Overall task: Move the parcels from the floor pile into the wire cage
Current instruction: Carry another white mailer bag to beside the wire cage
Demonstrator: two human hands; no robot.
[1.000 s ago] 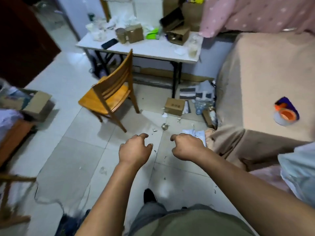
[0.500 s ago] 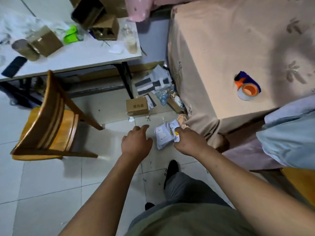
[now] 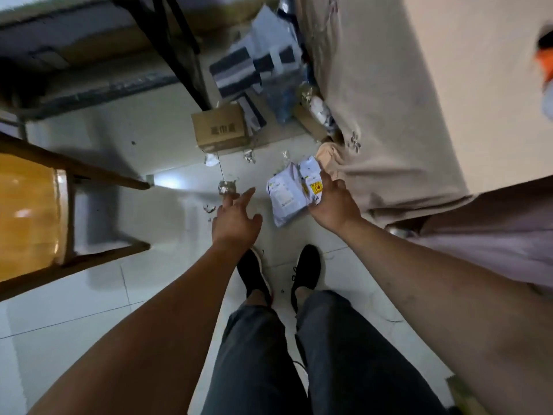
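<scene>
Right hand (image 3: pixel 333 202) first: it lies on the right edge of the white parcel (image 3: pixel 285 194), fingers fairly straight; whether my thumb pinches it I cannot tell. The parcel is down on the floor (image 3: pixel 125 295), its long axis running away from me and leaning a little right, with its yellow label by my fingers. My left hand (image 3: pixel 236 218) hovers just left of it, released, fingers spread. Beige cloth (image 3: pixel 374 130) hangs just right of the parcel. A cardboard box (image 3: pixel 220 130) sits beyond it, and a chair (image 3: pixel 30 205) stands well left.
</scene>
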